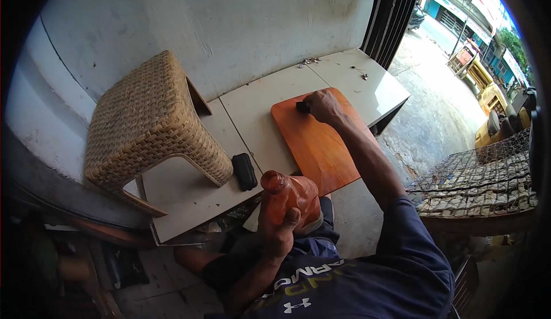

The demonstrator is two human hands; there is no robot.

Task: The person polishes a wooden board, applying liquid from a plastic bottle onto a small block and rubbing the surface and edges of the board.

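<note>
Orange round-cornered board [321, 152]: right hand [326, 107] gripping small black object [302, 107] on it.
Red crumpled plastic bottle [301, 195]: uncapped, gripped by left hand [279, 233].

A hand could pass along the strip of table [255, 121] between the stool [138, 107] and the board [315, 147]. At that strip's near end, the black case [245, 171] beside a stool leg and the bottle [295, 198] in the left hand [278, 236] narrow the way. The wall [258, 32] closes the far side, small bits [310, 61] lying near it. The right forearm [367, 152] bars a reach from the board's right. The arch between the stool's legs leaves a low opening.
</note>
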